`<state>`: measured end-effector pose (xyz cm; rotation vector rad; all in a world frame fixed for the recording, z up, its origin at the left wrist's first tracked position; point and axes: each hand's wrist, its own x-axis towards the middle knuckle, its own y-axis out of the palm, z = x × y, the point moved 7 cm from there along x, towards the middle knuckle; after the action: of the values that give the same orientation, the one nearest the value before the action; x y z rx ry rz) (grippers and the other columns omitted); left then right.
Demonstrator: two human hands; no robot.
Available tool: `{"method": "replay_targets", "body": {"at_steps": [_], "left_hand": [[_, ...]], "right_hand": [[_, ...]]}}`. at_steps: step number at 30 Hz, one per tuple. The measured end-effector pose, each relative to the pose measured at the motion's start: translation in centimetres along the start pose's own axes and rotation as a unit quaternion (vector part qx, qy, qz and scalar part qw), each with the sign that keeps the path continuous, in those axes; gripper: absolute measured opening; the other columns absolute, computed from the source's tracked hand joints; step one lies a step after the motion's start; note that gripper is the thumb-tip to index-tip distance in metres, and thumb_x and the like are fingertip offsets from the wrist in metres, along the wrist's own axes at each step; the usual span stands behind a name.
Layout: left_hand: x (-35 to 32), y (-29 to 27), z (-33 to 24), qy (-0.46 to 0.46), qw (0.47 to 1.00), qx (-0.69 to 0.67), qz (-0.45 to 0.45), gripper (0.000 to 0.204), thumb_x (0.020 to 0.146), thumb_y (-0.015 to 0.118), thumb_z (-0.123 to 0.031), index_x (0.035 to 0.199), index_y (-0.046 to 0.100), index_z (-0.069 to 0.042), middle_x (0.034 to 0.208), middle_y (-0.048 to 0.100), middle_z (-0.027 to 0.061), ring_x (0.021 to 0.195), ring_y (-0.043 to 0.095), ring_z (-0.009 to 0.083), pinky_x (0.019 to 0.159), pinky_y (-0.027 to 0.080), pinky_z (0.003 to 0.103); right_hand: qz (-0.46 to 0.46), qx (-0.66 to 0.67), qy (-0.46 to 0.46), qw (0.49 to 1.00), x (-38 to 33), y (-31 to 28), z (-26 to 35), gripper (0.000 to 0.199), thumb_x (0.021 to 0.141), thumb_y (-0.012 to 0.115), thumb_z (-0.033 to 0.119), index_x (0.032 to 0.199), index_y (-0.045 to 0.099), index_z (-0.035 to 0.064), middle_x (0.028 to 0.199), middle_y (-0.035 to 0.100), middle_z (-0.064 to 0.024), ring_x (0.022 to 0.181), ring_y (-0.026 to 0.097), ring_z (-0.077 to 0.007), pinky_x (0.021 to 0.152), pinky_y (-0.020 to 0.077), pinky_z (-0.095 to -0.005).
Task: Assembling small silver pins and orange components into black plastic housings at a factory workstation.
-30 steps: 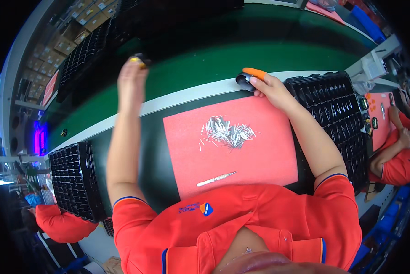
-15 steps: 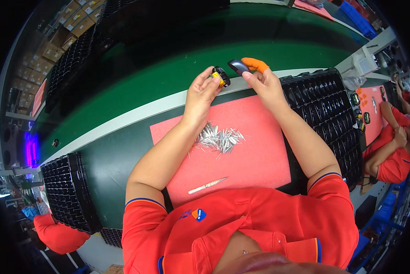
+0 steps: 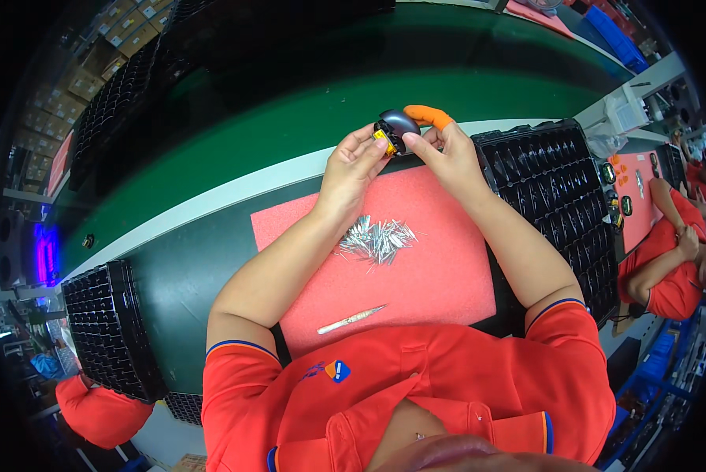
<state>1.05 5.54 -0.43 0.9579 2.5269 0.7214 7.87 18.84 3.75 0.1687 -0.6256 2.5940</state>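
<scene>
Both my hands meet above the far edge of a red foam mat (image 3: 439,283). My left hand (image 3: 351,164) pinches a small black part with a yellow piece (image 3: 385,138) on it. My right hand (image 3: 441,149), an orange finger cot on its forefinger, holds a dark rounded shell (image 3: 401,120) against that part. A heap of several small silver pins (image 3: 377,237) lies on the mat below my hands. A pale slim tool (image 3: 351,318) rests near the mat's near edge.
Black compartment trays stand at right (image 3: 561,197), at lower left (image 3: 109,330) and along the far left (image 3: 117,102). A green belt (image 3: 251,134) runs behind a white strip. Another person in red (image 3: 668,259) works at right; one more (image 3: 93,413) at lower left.
My left hand came back from the far left to meet my right hand. Both hands now hold the two dark parts together, closer to the mat's middle.
</scene>
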Motion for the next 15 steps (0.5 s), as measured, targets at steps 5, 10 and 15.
{"method": "replay_targets", "body": {"at_steps": [5, 10, 15], "left_hand": [[-0.14, -0.19, 0.01, -0.002, 1.000, 0.007, -0.010, 0.032, 0.092, 0.057, -0.014, 0.123, 0.051, -0.003, 0.111, 0.060, 0.0050, 0.105, 0.057, 0.0122, 0.096, 0.045, 0.028], [-0.27, 0.37, -0.43, 0.009, 1.000, 0.013, -0.001, 0.032, 0.093, 0.056, -0.014, 0.123, 0.051, -0.003, 0.112, 0.060, 0.0054, 0.105, 0.057, 0.0123, 0.095, 0.045, 0.028], [0.18, -0.30, -0.20, 0.016, 1.000, 0.009, -0.002, 0.041, 0.091, 0.059, -0.013, 0.128, 0.047, 0.001, 0.114, 0.060, 0.0076, 0.104, 0.058, 0.0135, 0.094, 0.046, 0.029]], "right_hand": [[0.004, -0.004, 0.011, 1.000, -0.10, 0.10, 0.47, 0.041, 0.083, 0.069, 0.014, 0.120, 0.055, 0.0032, 0.093, 0.060, -0.0005, 0.068, 0.050, -0.0035, 0.063, 0.0422, -0.0191], [0.002, -0.034, 0.011, 0.999, -0.07, -0.13, 0.27, 0.038, 0.081, 0.071, 0.017, 0.113, 0.056, 0.0037, 0.072, 0.054, 0.0020, 0.061, 0.046, -0.0039, 0.056, 0.0372, -0.0193], [0.017, -0.068, 0.038, 0.997, 0.26, 0.13, -0.27, 0.041, 0.079, 0.073, 0.020, 0.113, 0.057, 0.0044, 0.064, 0.049, 0.0036, 0.057, 0.043, -0.0035, 0.053, 0.0346, -0.0194]]}}
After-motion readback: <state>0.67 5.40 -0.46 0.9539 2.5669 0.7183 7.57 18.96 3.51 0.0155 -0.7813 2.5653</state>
